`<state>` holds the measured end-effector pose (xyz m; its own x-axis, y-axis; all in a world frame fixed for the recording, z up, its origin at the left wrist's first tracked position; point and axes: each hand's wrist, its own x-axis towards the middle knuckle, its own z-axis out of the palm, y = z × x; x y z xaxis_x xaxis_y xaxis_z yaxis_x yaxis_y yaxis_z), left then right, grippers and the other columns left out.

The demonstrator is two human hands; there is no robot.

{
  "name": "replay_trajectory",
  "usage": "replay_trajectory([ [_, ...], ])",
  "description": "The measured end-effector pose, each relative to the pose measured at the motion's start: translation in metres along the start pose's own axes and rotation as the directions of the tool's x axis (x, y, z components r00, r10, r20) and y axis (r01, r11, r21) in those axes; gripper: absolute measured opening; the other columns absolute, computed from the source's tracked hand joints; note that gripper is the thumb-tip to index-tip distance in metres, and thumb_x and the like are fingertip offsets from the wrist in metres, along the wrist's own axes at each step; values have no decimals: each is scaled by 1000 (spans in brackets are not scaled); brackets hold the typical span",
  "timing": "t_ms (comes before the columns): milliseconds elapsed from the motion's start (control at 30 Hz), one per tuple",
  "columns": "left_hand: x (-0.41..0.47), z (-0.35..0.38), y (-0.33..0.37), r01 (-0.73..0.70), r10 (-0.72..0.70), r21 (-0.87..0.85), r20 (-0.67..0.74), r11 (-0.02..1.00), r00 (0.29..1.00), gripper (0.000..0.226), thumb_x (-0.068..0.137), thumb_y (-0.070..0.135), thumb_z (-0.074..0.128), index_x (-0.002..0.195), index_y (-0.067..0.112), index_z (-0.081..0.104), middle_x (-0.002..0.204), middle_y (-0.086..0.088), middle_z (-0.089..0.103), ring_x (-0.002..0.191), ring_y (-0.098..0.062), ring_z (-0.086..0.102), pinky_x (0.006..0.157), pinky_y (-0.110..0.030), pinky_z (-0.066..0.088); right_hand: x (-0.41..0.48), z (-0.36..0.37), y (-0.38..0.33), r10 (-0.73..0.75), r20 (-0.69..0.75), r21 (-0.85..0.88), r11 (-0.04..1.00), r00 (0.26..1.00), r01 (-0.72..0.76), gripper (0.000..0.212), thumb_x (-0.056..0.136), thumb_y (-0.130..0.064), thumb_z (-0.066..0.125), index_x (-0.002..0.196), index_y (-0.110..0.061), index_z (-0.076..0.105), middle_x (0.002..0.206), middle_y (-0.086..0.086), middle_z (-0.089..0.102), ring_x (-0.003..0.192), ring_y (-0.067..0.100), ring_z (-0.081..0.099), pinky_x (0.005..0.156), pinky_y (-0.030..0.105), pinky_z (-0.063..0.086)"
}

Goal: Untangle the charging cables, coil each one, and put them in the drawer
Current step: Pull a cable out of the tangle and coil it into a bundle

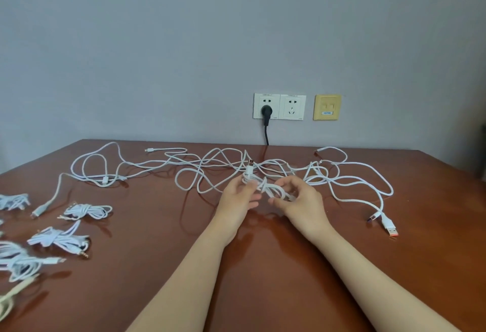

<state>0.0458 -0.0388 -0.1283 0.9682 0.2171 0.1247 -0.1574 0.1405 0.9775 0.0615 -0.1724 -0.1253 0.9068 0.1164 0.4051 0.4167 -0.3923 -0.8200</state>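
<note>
A tangle of white charging cables (pixel 210 168) sprawls across the far half of the brown table (pixel 263 266). Just above the table's middle both hands work on a small white cable coil (pixel 272 189). My left hand (pixel 238 199) pinches one end of the coil, and a USB plug (pixel 250 166) sticks up above its fingers. My right hand (pixel 299 200) grips the coil's other end with curled fingers. More loose cable (pixel 360 187) loops to the right, ending in an orange-tipped plug (pixel 390 227). No drawer is in view.
Several coiled white cables (pixel 59 237) lie in a group at the table's left edge. On the wall behind are two white sockets (pixel 280 107), one with a black plug (pixel 266 110) and cord, and a yellow wall plate (pixel 327 107).
</note>
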Motion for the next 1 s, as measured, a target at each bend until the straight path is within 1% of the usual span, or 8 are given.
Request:
replay_trajectory([
  [167,-10,-10,2,-50,49,-12,-49,999,998,14,97,13,47,108,14,55,91,2,61,75,-12,59,71,-19,51,-11,8,-7,-144,13,-104,984,989,145,30,74,-8,73,81,-31,56,77,-14,62,72,4,57,69,12,45],
  [267,-15,-18,2,-54,56,31,-90,998,994,19,98,10,44,114,14,54,91,3,59,75,-9,59,67,-15,50,-17,11,-13,-208,5,-147,967,978,206,30,77,-7,69,77,-34,57,77,-23,62,79,-2,59,71,5,44],
  [467,-28,-40,4,-38,55,93,-184,995,981,24,97,9,45,120,13,52,94,5,59,83,-10,60,70,-18,52,-30,29,-27,-266,33,-154,951,963,268,32,76,-4,69,75,-35,58,77,-26,62,77,-9,58,70,2,41],
  [567,-38,-54,7,-15,90,256,-285,967,954,24,94,12,47,117,17,51,98,3,59,93,-20,59,89,-35,49,-39,42,-36,-295,72,-140,943,953,302,27,76,-4,67,76,-30,60,76,-20,64,78,1,59,69,8,45],
  [700,-61,-74,18,30,160,510,-324,860,933,38,91,8,45,130,8,42,121,-10,54,112,-28,51,90,-31,38,-52,58,-47,-320,174,-145,927,931,345,18,76,-6,66,79,-24,65,76,-18,64,76,6,59,67,9,43],
  [800,-83,-89,25,96,137,594,-335,799,932,47,92,11,44,138,11,34,132,-10,49,119,-32,49,97,-34,39,-63,65,-57,-326,239,-114,926,915,360,21,75,-5,65,78,-25,66,77,-14,65,75,6,60,67,8,43],
  [900,-106,-104,30,113,137,601,-354,791,925,44,92,9,45,135,13,36,135,-5,47,122,-27,46,96,-28,35,-77,69,-68,-319,305,-60,934,897,353,23,76,-4,65,76,-27,66,74,-12,66,71,4,60,64,7,41],
  [1000,-126,-117,32,107,162,557,-411,824,897,36,89,2,43,122,17,46,123,-3,53,107,-25,52,86,-29,38,-91,73,-78,-316,344,18,944,884,330,22,76,-4,67,76,-26,67,72,-11,67,68,5,61,62,8,42],
])
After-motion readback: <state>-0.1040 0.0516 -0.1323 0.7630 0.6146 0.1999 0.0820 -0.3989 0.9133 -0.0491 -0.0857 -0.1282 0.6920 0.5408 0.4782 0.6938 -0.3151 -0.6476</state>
